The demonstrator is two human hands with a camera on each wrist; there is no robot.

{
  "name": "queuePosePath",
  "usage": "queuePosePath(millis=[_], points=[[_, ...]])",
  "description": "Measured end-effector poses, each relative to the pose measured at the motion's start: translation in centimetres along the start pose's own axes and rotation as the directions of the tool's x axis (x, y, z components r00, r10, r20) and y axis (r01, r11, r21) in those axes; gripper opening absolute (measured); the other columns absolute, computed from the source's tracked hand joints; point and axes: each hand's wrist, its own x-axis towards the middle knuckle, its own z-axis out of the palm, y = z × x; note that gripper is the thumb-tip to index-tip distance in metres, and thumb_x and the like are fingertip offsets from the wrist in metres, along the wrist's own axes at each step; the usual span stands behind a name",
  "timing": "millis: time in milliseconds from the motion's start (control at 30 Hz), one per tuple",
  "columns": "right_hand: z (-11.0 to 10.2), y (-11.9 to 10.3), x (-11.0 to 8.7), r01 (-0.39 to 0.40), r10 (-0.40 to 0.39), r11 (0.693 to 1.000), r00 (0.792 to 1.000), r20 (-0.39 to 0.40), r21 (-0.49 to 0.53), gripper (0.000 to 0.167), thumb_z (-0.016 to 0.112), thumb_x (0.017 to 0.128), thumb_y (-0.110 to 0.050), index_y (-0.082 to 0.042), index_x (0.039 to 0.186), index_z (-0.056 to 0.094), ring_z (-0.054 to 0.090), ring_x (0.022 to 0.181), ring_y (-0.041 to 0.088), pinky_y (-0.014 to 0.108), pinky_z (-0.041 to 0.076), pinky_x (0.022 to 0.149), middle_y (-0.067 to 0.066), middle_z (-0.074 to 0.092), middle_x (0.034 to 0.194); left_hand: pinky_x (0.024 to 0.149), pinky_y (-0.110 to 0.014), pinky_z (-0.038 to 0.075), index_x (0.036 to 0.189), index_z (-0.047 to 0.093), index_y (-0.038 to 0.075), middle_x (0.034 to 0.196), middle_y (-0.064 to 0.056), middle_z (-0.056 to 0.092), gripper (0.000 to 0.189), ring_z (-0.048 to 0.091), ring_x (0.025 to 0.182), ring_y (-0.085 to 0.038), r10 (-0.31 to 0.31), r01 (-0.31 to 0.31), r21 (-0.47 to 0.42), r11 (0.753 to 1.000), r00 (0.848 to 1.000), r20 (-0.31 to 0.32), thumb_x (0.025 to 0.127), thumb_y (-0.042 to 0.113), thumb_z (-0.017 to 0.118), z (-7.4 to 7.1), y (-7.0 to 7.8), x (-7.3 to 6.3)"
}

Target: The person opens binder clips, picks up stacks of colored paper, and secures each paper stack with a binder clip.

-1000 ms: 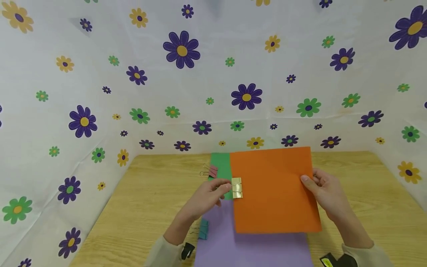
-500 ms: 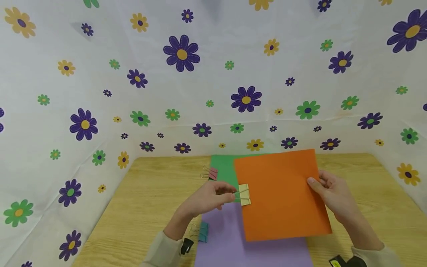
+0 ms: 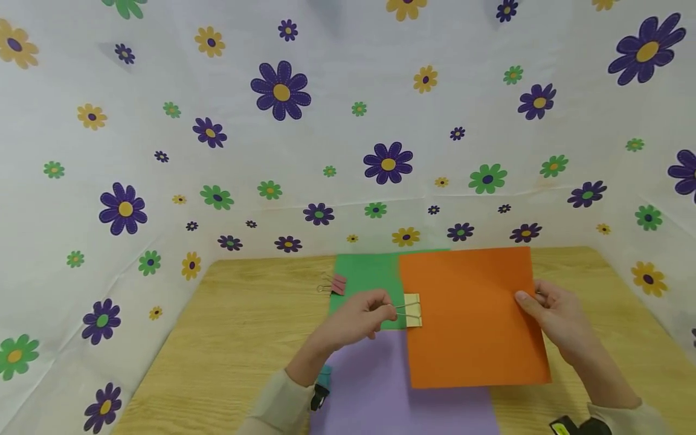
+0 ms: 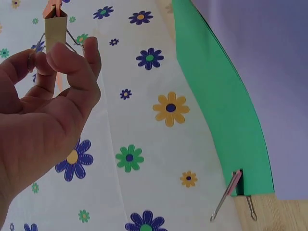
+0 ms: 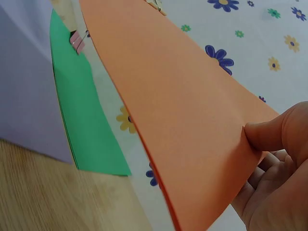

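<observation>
My left hand (image 3: 356,317) pinches the wire handles of a gold binder clip (image 3: 413,310), which sits on the left edge of orange paper (image 3: 478,326). In the left wrist view the clip's handles stand spread, thumb on one side and fingers on the other. With thumb in front and fingers behind, my right hand (image 3: 560,323) holds the orange paper by its right edge. The paper is raised and tilted above green paper (image 3: 367,275) and purple paper (image 3: 359,380). The right wrist view shows the thumb pressing on the orange face.
A pink binder clip (image 3: 338,284) grips the green paper's left edge. A teal binder clip (image 3: 324,376) is at the purple paper's left edge, partly covered by the left wrist's strap. Behind the wooden table (image 3: 250,314) hangs a flowered white cloth (image 3: 326,139).
Both hands have moved right with the orange paper and its gold clip, exposing more green paper. The left fingers have closed in on the clip's handles. The head view has shifted slightly.
</observation>
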Motion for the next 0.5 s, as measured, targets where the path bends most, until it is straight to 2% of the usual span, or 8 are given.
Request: queuePosePath(millis=[233,300,500], points=[[-1.8,1.2,-0.1,-0.031,0.029,0.996,0.999,-0.021,-0.084,0.035,0.049,0.105,-0.020,0.013,0.114,0.054,0.056,0.072,0.007,0.023,0.048,0.065,-0.001,0.071,0.085,0.062,-0.027,0.045,0.095,0.064,0.009,0.078,0.000,0.057,0.019,0.047,0.062,-0.013,0.000,0.001,0.040,0.999,1.000,-0.021,0.101,0.023,0.053,1.8,0.6,1.7],[-2.4,1.6,-0.1,-0.040,0.038,0.995,0.999,-0.025,-0.096,0.036,0.049,0.105,-0.021,0.014,0.116,0.053,0.056,0.072,0.007,0.023,0.048,0.065,0.001,0.071,0.086,0.061,-0.027,0.044,0.096,0.064,0.010,0.077,0.001,0.057,0.018,0.047,0.062,-0.013,-0.001,0.002,0.038,0.999,1.000,-0.025,0.101,0.024,0.054,2.3,0.7,2.2],[-4.1,2.9,-0.4,-0.058,0.054,0.991,0.998,-0.035,-0.117,0.038,0.050,0.105,-0.020,0.015,0.118,0.053,0.056,0.071,0.006,0.023,0.049,0.064,0.002,0.071,0.088,0.062,-0.028,0.046,0.098,0.061,0.014,0.090,0.002,0.068,0.013,0.047,0.061,-0.013,-0.030,0.030,0.020,0.999,0.999,-0.020,0.099,0.025,0.055,3.9,1.0,3.9]])
